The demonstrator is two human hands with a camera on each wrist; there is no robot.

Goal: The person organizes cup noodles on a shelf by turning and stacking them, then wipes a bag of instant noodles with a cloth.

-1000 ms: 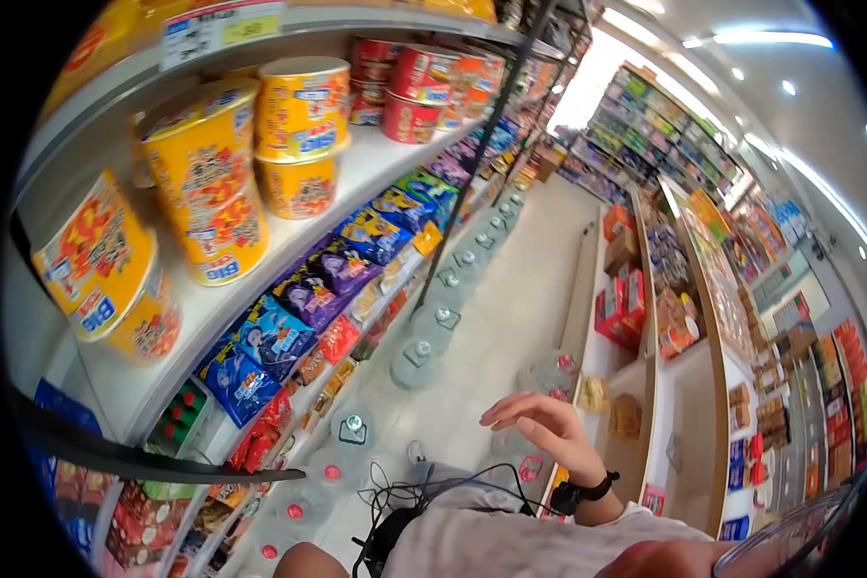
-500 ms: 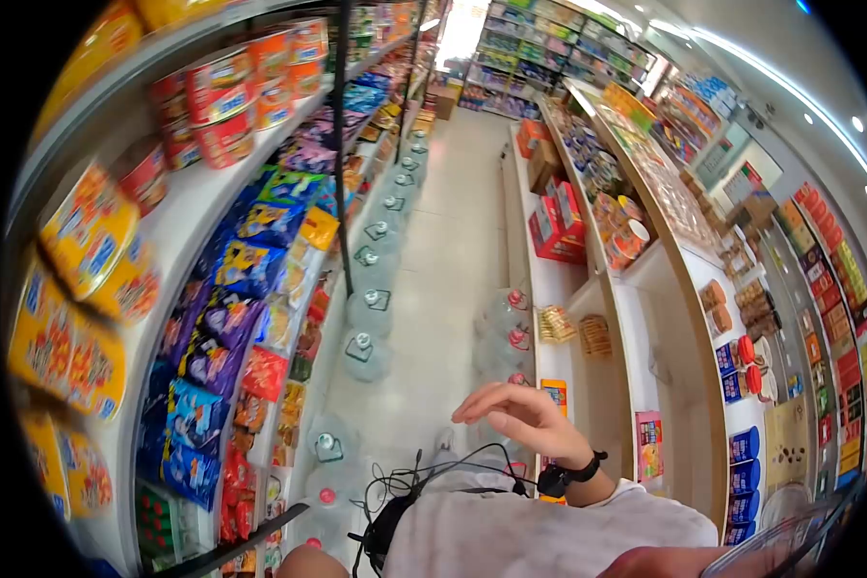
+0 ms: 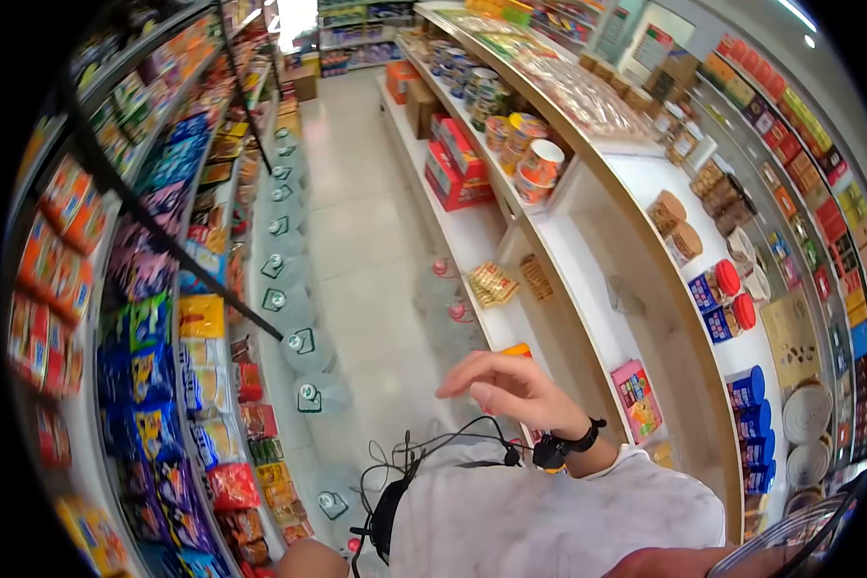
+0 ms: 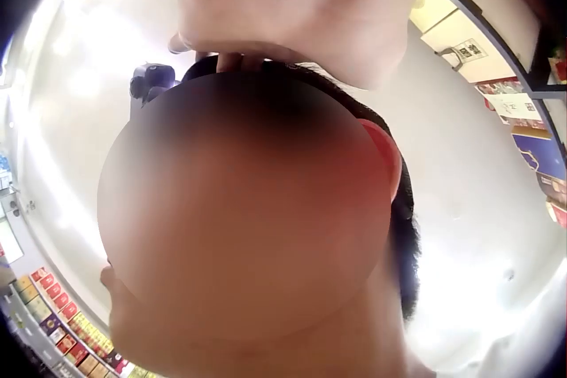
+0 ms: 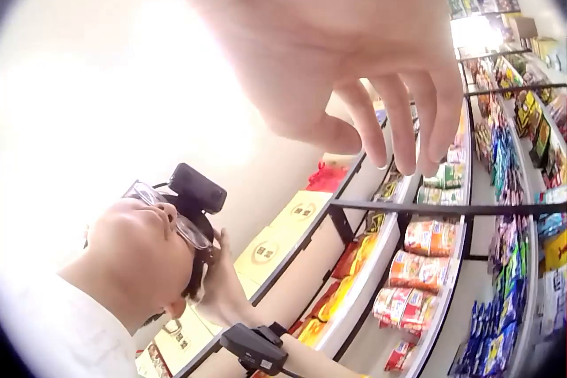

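Note:
My right hand hangs in the air above the aisle, palm down, its fingers loosely bent and holding nothing, with a black strap at the wrist. In the right wrist view the same hand has its fingers spread slightly apart, in front of the shelves. My left hand is raised against the side of the head, beside the head camera. The left wrist view shows that hand above the head, its fingertips touching the dark headwear; much of its fingers is hidden.
Clear bottles line the floor beside the left shelves, which hold snack bags. Across the aisle floor a white shelf unit carries jars, cups and boxes. Black cables lie across the lap.
The view has swung to the right, so the yellow cups have mostly left the picture at the left and more of the right shelves shows. My right hand keeps its relaxed pose.

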